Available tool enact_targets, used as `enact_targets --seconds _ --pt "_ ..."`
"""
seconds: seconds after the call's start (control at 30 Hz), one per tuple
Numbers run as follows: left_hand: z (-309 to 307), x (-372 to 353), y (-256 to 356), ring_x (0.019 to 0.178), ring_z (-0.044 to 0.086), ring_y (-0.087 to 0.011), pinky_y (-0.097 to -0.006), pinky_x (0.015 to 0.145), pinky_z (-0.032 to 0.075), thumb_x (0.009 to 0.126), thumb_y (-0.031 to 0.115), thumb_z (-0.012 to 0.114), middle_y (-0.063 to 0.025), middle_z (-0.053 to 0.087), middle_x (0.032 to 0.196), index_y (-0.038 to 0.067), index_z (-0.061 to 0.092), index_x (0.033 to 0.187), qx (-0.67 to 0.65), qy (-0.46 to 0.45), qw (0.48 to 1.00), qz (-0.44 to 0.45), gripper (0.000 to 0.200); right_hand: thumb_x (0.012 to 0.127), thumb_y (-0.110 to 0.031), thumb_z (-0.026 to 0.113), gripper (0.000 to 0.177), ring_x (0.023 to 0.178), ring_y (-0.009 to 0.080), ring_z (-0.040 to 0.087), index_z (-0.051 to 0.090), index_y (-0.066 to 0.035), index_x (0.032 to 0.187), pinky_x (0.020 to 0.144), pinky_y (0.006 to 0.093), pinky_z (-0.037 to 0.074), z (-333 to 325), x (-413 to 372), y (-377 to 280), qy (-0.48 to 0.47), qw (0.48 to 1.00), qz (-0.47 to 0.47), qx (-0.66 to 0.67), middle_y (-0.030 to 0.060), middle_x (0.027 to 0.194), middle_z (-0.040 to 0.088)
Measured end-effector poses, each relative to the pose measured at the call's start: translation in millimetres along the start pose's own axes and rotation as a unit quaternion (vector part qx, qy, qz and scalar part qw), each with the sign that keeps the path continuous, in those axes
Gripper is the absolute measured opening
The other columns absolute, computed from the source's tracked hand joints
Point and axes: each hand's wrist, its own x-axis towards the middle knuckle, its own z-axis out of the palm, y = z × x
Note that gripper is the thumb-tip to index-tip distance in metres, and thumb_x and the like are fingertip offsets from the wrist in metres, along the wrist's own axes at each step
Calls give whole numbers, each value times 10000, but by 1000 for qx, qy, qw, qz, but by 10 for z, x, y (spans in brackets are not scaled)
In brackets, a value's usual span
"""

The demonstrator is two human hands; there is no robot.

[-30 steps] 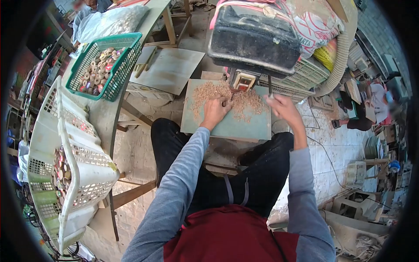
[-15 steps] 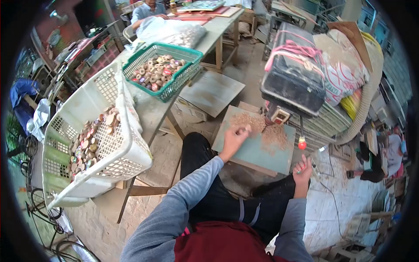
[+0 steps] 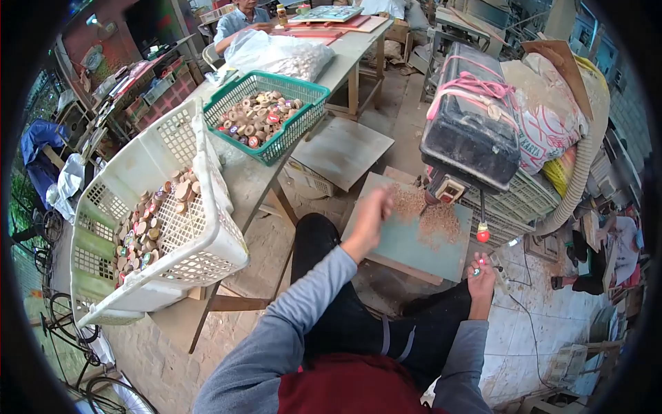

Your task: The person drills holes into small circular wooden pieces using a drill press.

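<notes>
My left hand (image 3: 373, 219), smeared by motion, hovers over the near left of the greenish board (image 3: 386, 241), fingers curled in; whatever they hold is hidden. Over by my right knee, my right hand (image 3: 480, 284) is turned palm up and closed around small wooden discs (image 3: 477, 271) with red and green faces. Wood shavings (image 3: 438, 224) lie heaped on the board beneath a drill press (image 3: 471, 148), its black housing tied with pink cord. A lever with a red knob (image 3: 483, 236) hangs between the machine and my right hand.
To the left, a white plastic basket (image 3: 224, 238) holds many wooden discs. A green basket (image 3: 314, 100) of wooden rings and discs stands on the long table (image 3: 248, 181), near a plastic bag (image 3: 283, 55). A person (image 3: 238, 24) sits at the far end. Sacks (image 3: 552, 124) and a hose flank the machine.
My left hand has pulled back slightly from the shavings, its fingers turning inward. My right hand has rolled so the coloured discs show more clearly. The whole view has shifted a little.
</notes>
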Motion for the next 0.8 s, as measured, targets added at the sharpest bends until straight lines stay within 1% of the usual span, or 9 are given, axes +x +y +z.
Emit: enact_targets --seconds 0.03,0.1,0.17,0.23,0.3,0.4,0.47,0.57,0.8 --pt "-83 -93 -347 656 482 -78 -238 618 394 980 306 591 40 534 729 46 652 1091 68 -21 997 -6 289 908 -45 587 343 735 139 516 586 -48 1251 611 265 446 38 -41 -12 -8 1000 9 -4 136 1076 617" --pt "-231 -135 -827 685 511 -70 -228 646 415 977 245 585 34 573 760 22 661 1092 132 -50 990 -29 262 922 -15 556 443 699 118 511 530 -39 1363 579 252 438 58 -87 -21 -126 991 43 11 215 1230 600" --pt "-263 -276 -1229 788 574 -75 -230 730 464 977 179 569 -7 651 872 -42 642 1148 297 -133 943 68 288 938 -36 544 560 615 93 474 410 -53 1482 536 233 410 311 -220 -4 -140 985 82 -55 284 1396 507" --pt "-139 -429 -1233 826 584 -82 -241 769 478 982 177 570 -24 665 908 -64 611 1201 284 -191 939 13 328 942 -59 538 652 546 75 429 289 -78 1545 509 230 388 695 -393 19 -170 971 113 -123 296 1478 430" --pt "-17 -453 -1245 864 594 -90 -252 807 491 987 175 570 -41 679 944 -86 580 1254 277 -248 928 -25 375 936 -77 539 740 540 59 411 186 -119 1585 510 225 375 906 -443 126 -196 959 133 -159 274 1503 410" --pt "44 -460 -1302 850 599 -102 -267 812 502 993 183 573 -63 687 962 -85 508 1349 250 -257 933 -33 451 922 -73 551 798 550 47 401 140 -150 1601 517 211 365 1022 -455 282 -235 944 157 -169 223 1528 406" --pt "37 -436 -1273 852 604 -106 -272 814 508 990 177 584 -65 687 952 -69 389 1457 239 -240 939 -55 563 917 -59 553 823 558 42 392 121 -178 1609 525 196 357 1078 -464 333 -253 929 160 -218 172 1547 403" --pt "64 -433 -1169 801 631 -123 -266 735 508 939 161 647 -94 695 940 -61 338 1488 212 -217 948 -99 668 918 -23 544 827 598 32 417 126 -195 1610 531 182 359 1088 -445 440 -245 923 152 -253 144 1535 433" --pt "81 -325 -1041 830 649 -137 -271 707 515 893 156 694 -115 678 959 -39 320 1507 286 -253 915 -132 746 928 11 530 835 655 31 469 118 -232 1612 555 190 385 1162 -469 568 -265 875 102 -393 134 1482 504"
